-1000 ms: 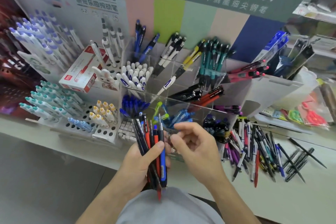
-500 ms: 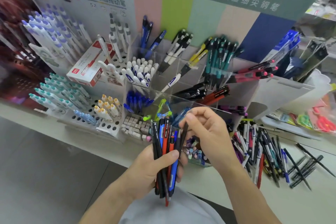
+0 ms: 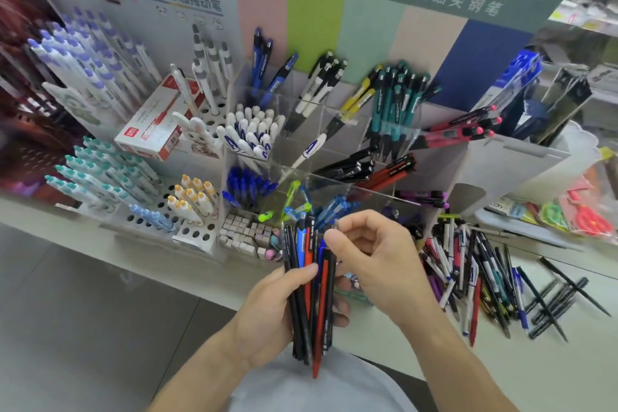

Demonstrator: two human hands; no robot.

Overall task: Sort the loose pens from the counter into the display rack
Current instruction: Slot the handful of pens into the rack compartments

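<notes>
My left hand [image 3: 271, 308] grips a bundle of pens [image 3: 309, 291], black, red and blue, held upright in front of the rack. My right hand [image 3: 374, 254] is at the top of that bundle, thumb and forefinger pinching the upper end of one black pen. The clear display rack [image 3: 321, 144] stands behind, its compartments holding blue, white, black, teal, yellow and red pens. A heap of loose pens [image 3: 475, 274] lies on the white counter [image 3: 585, 361] to the right of my hands.
A white peg stand [image 3: 187, 227] with teal, purple and yellow-capped pens fills the left. A red and white box [image 3: 157, 124] leans on it. Small erasers [image 3: 244, 231] sit at the rack's foot. Several black pens [image 3: 561, 301] lie far right, packaged scissors [image 3: 588, 217] beyond them.
The bundle in my left hand has stayed in front of the rack. My right hand has drawn back a little toward the bundle's top and pinches one pen there.
</notes>
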